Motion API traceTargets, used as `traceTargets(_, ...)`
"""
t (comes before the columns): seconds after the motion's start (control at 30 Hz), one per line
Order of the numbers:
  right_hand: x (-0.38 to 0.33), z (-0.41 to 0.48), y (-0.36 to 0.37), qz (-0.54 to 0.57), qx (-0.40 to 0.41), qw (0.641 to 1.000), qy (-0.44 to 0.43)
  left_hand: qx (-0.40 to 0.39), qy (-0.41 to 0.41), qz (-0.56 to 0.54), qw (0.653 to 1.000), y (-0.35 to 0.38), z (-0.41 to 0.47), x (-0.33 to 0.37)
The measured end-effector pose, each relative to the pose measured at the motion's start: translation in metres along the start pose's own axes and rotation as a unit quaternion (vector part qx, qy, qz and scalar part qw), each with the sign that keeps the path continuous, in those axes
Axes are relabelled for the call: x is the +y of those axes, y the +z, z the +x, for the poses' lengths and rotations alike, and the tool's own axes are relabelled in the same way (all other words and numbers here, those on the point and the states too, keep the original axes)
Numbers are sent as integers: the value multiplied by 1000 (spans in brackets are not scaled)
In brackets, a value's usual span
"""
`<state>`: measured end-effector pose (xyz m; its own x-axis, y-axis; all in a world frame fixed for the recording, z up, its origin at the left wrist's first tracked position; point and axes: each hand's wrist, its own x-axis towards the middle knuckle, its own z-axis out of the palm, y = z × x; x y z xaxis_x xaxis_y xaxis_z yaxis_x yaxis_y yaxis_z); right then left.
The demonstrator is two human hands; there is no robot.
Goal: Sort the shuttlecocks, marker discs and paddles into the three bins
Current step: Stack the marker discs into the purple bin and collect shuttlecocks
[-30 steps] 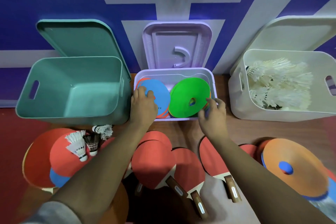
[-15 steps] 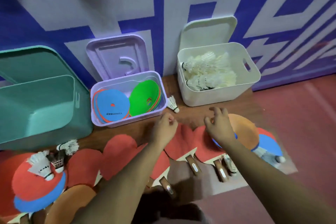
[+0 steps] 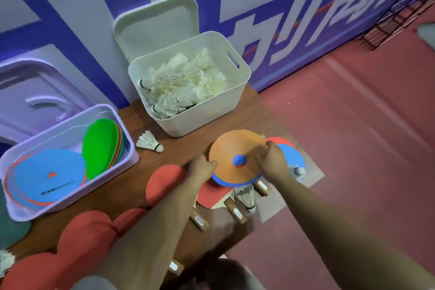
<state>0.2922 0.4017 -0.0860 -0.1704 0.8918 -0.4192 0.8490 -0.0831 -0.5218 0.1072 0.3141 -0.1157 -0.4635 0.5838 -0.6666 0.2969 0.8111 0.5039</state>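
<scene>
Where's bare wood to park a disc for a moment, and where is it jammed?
Bare wood lies between the lavender bin and the red paddles. A narrower strip runs between the white bin and the orange disc, with a loose shuttlecock at its left end. Jammed: the near edge, where paddles and discs overlap.

Noted an orange marker disc [image 3: 235, 148] with blue and a touch of red in its centre hole, over a lower blue disc [image 3: 290, 155]. Found the paddles [image 3: 164, 183] red-faced, with brown wooden handles [image 3: 199, 220] and pale labels. Saw white feathers on the loose shuttlecock [image 3: 148, 142] and cream-white ones heaped in the white bin [image 3: 211, 115]. Spotted in the lilac bin [image 3: 70, 200] a binned blue disc [image 3: 47, 176] with a red centre dot and dark lettering, beside a green disc [image 3: 100, 146] backed by red and orange edges. Made out a teal bin [image 3: 11, 226] corner. Took in a wall [image 3: 70, 19] of violet-blue and white blocks, a brown table [image 3: 176, 143] and a dull red floor [image 3: 353, 148].
</scene>
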Motion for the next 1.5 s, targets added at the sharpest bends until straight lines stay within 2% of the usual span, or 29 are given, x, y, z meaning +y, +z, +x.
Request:
traceTargets(0.1, -4, -5, 2, 72, 23, 997, -1, -10, 44, -43, 998, 6, 4, -4)
traceTargets(0.27, -24, -22, -6, 189, 32, 981, -9, 15, 58, -218, 974, -16, -14, -5)
traceTargets(0.43, -46, -44, 2, 239, -45, 969, -41, 4, 35, -413, 910, -56, -45, -34)
traceTargets(0.5, -58, -50, 10, 240, -72, 965, -72, -1, 31, -461, 887, -74, -56, -48)
traceTargets(0.63, -89, -62, 30, 215, -127, 959, -137, -14, 50, -496, 867, -111, -79, -83)
traceTargets(0.73, -122, -79, 44, 199, -163, 946, -198, 13, 74, -505, 860, -138, -94, -108)
traceTargets(0.9, -186, -100, 74, 195, -244, 910, -273, 124, 95, -573, 805, -188, -107, -144)
traceTargets(1.03, -235, -110, 97, 189, -274, 907, -260, 189, 121, -608, 762, -225, -106, -170)
traceTargets(1.1, -256, -115, 108, 182, -281, 904, -266, 216, 107, -619, 748, -241, -103, -181)
traceTargets(1.17, -276, -116, 121, 177, -274, 906, -270, 260, 60, -594, 759, -254, -94, -191)
traceTargets(1.27, -301, -112, 143, 150, -221, 927, -263, 320, -22, -462, 827, -270, -76, -209)
traceTargets(1.4, -322, -100, 173, 85, -142, 950, -266, 303, -25, -321, 897, -282, -42, -231)
traceTargets(1.5, -332, -93, 191, 87, -139, 957, -239, 296, -59, -263, 916, -289, -11, -242)
